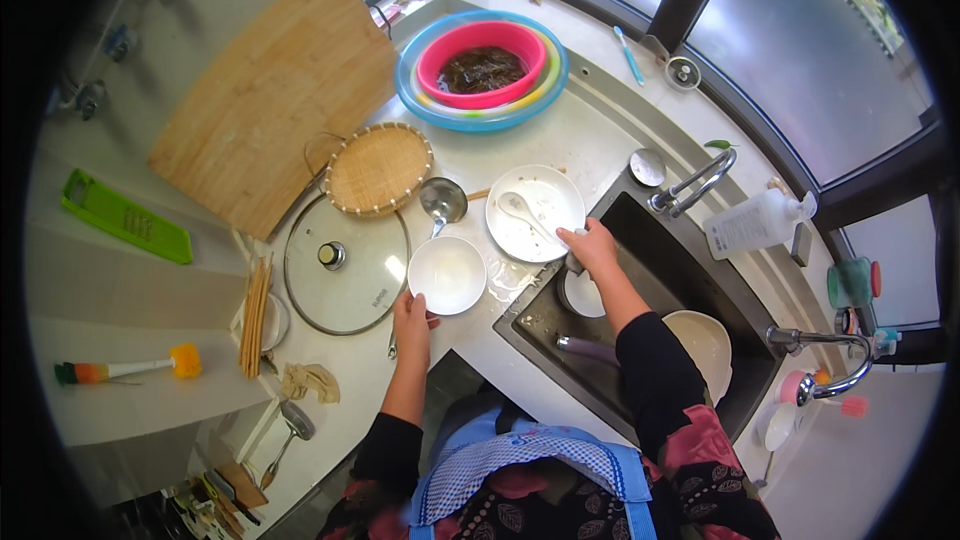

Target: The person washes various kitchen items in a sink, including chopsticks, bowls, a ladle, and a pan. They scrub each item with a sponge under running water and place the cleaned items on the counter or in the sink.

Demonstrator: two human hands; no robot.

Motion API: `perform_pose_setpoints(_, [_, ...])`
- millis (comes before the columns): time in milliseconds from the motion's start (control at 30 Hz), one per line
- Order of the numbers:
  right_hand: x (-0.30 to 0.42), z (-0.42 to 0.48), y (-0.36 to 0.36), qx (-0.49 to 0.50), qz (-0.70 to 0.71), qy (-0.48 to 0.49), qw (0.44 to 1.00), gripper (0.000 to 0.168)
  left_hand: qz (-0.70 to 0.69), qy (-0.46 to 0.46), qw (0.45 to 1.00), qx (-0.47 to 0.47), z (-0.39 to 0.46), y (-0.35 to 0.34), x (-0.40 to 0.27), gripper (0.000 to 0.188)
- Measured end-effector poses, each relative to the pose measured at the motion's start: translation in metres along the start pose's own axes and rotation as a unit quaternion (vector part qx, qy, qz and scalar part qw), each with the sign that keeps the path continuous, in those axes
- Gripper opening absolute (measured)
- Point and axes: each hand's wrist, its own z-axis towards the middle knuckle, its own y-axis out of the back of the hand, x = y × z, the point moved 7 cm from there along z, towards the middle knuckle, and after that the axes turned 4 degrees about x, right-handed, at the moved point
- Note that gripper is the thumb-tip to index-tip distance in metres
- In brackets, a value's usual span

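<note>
My left hand (413, 320) grips the near rim of a white bowl (448, 275), which stands beside a glass pot lid (346, 264). A steel ladle (443, 202) lies behind the bowl. My right hand (591, 246) holds the near right rim of a white plate (536, 187) with food specks on it, and a greyish cloth (574, 263) is under the fingers. A white spoon (523, 213) rests on the plate. Below my right hand, a white bowl (585, 294) sits in the dark sink (627, 221). A chopstick end (478, 195) shows beside the plate.
Nested basins (481, 120) with dark, wet contents stand at the back. A wooden board (277, 97) leans at the left behind a woven tray (379, 169). Two faucets (701, 180) and a pump bottle (754, 223) border the sink, which holds a beige pan (699, 349).
</note>
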Motion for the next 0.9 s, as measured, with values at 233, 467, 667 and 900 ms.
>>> perform_pose_setpoints(233, [-0.044,0.036,-0.016,-0.004,0.222,-0.001,0.975,0.039,0.104,-0.165,0.974,0.111,-0.068,-0.029,-0.019,0.02])
perform_pose_setpoints(467, [-0.081,-0.029,0.025,0.032,0.391,-0.047,0.919,0.038,-0.033,0.048,0.962,0.268,-0.085,-0.153,0.003,0.046])
perform_pose_setpoints(667, [-0.157,-0.109,0.088,-0.033,0.392,-0.05,0.918,0.038,-0.013,0.128,0.898,0.421,-0.105,-0.249,0.039,0.05])
perform_pose_setpoints(900, [-0.19,-0.199,0.176,-0.181,-0.092,0.018,0.979,0.047,0.049,0.174,0.866,0.467,-0.157,-0.29,0.112,0.052])
